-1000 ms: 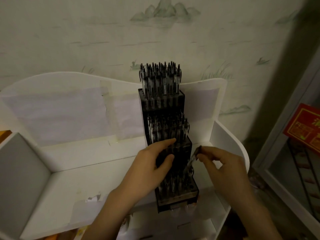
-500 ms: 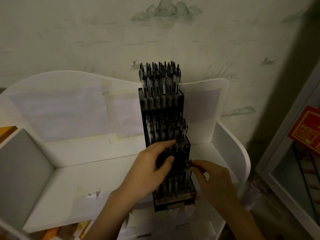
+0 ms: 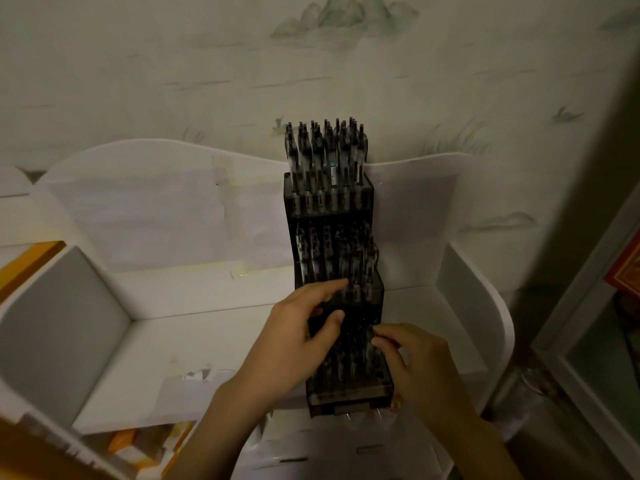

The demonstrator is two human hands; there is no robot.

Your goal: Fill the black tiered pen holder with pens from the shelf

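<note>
A: Where's the pen holder point(image 3: 332, 237)?
B: Upright on the white shelf point(image 3: 173, 327), left hand point(image 3: 294, 327) gripping its side.
A: And the right hand point(image 3: 412, 355)?
B: Pinching what's probably a pen over the lowest tier; too dim to be sure. Light, stiff, slick — hold mid-barrel

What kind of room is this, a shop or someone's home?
Hard to say; it could be a small stationery shop. A black tiered pen holder packed with many like pens stands on a white shelf unit against landscape wallpaper, with a glass-fronted cabinet alongside.
</note>
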